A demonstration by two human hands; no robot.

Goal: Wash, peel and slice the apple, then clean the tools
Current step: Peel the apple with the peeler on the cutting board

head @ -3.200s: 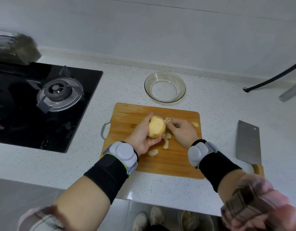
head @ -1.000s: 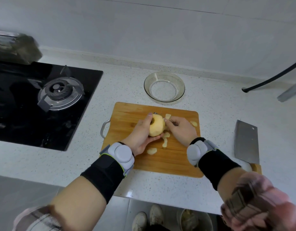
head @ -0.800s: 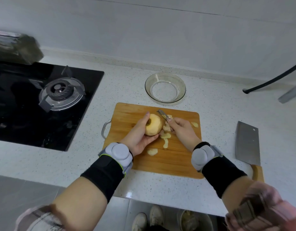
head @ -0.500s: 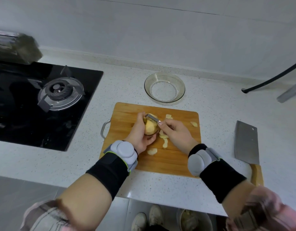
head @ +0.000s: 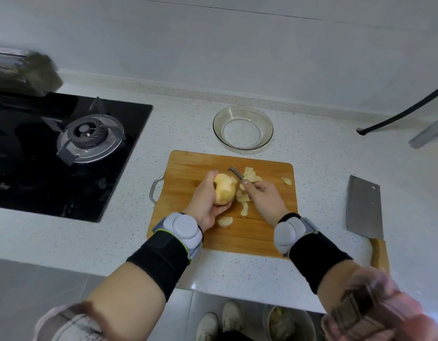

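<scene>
My left hand grips a pale, mostly peeled apple above the wooden cutting board. My right hand holds a metal peeler just right of the apple, its blade pointing up and left, apart from the fruit. Several strips of peel lie on the board under and behind my hands. A cleaver with a wooden handle lies on the counter to the right of the board.
An empty glass bowl stands behind the board. A black gas hob fills the left side. A black hose and a metal piece sit at the far right. Below the counter edge, shoes and a bin show on the floor.
The peeler has come off the top of the apple and swung out to its right. My left hand has turned the apple, showing more of its peeled side.
</scene>
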